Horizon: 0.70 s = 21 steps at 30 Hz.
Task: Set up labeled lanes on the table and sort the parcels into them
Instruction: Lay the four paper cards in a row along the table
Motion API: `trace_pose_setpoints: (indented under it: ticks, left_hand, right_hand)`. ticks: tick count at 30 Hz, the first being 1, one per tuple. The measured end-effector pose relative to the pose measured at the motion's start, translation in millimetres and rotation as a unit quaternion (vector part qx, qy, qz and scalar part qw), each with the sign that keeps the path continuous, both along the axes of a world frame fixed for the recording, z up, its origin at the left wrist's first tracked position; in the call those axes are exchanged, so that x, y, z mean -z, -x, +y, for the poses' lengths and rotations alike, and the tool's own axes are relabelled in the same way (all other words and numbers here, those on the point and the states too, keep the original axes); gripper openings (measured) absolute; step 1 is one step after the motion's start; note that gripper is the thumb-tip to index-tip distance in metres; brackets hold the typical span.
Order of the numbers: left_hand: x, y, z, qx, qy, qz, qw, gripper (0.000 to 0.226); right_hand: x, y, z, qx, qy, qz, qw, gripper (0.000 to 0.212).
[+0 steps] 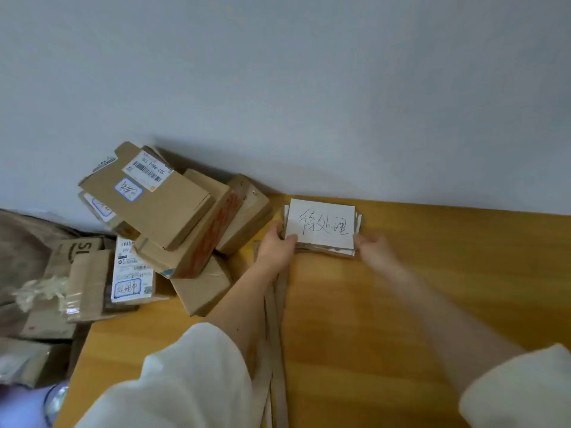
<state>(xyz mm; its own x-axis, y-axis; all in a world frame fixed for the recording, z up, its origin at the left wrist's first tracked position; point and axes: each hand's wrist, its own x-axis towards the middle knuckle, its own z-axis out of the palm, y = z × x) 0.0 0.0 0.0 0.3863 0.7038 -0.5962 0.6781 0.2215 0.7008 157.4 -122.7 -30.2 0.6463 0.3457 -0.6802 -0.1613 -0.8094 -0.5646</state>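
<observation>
Two hands working one stack here. Left hand (278,242) pinching the left edge of the label cards (321,227), right hand (375,247) closing on the right edge, fingers narrow around the pile. Probably squaring the stack up so the cards can be dealt out one per lane. Sitting right of centre in the frame, hard against the wall (309,88), top card showing handwritten characters face up, likely so it's readable. Parcels (173,217) heaping at left centre, leaning on each other, some with blue-bordered stickers, none sorted yet. Cardboard strips (278,335) lying lengthwise down the table (401,304) at lower centre, guessing lane dividers. Lots of bare wood waiting on the right.
</observation>
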Motion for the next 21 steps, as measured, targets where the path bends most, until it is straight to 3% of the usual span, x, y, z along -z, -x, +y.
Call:
trace_pose_setpoints:
  ticks: [6,11,14,17,21]
  left_hand:
    - [21,-13,16,-0.006,-0.008,0.023,1.0,0.063]
    - [22,-25,23,0.02,-0.045,0.056,0.997,0.059]
    - [22,-29,24,-0.022,-0.028,-0.001,0.999,0.068]
    - [11,-33,23,-0.085,-0.004,-0.08,0.993,0.056]
    - [3,-25,13,-0.096,0.027,-0.129,0.987,0.058]
  right_hand:
    - [10,-1,21,0.033,-0.006,0.0,0.999,0.041]
    - [9,-1,33,0.091,0.022,0.02,0.995,0.046]
    - [7,-4,35,0.114,-0.007,0.046,0.992,0.04]
    - [4,-7,30,0.136,-0.06,0.087,0.985,0.035]
    - [3,-5,16,0.17,-0.128,0.142,0.967,0.018]
